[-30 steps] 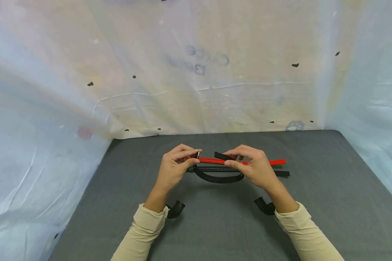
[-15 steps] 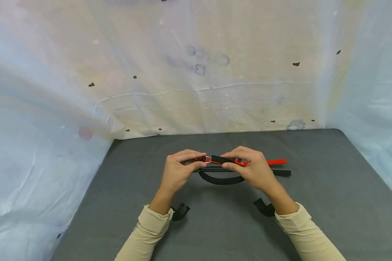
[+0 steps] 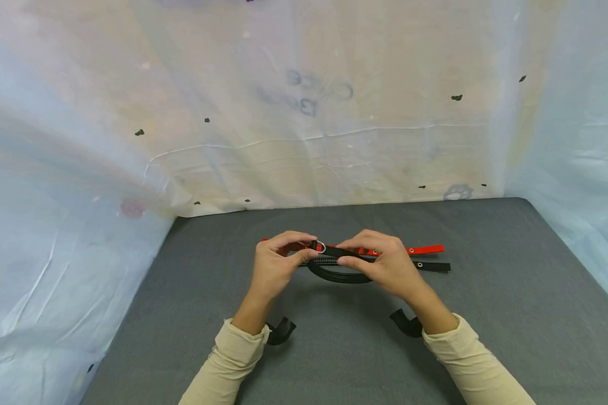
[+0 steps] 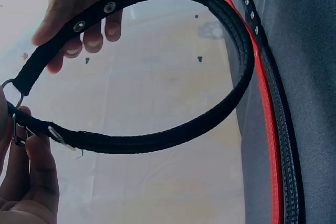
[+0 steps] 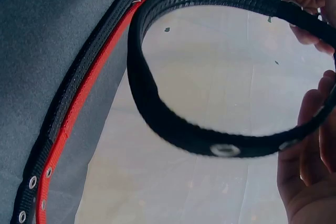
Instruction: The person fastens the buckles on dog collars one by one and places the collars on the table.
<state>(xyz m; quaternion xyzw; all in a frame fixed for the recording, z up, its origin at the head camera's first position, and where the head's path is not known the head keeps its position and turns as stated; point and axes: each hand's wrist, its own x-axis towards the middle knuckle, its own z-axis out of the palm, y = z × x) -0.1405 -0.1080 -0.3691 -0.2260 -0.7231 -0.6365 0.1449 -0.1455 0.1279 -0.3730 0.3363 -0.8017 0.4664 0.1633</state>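
A black collar (image 4: 157, 142) with metal eyelets is bent into a loop between my hands, above the table. My left hand (image 3: 273, 267) pinches its buckle end, where a metal buckle (image 4: 18, 130) and a D-ring (image 3: 321, 247) show. My right hand (image 3: 385, 261) pinches the eyelet end between thumb and fingers. In the left wrist view the strap's tip (image 4: 23, 85) overlaps the ring. A red collar (image 3: 428, 250) and a second black collar (image 3: 438, 266) lie side by side behind the hands, partly hidden by them.
The dark grey table (image 3: 344, 360) stretches around the hands. White sheeting (image 3: 324, 169) hangs along its back edge and both sides. A black wrist strap end (image 3: 282, 331) sticks out beside the left cuff, with another black strap end (image 3: 404, 323) beside the right.
The left hand has moved right, bringing the buckle end toward the strap tip. The right hand has shifted slightly left, and the gap between tip and ring has closed.
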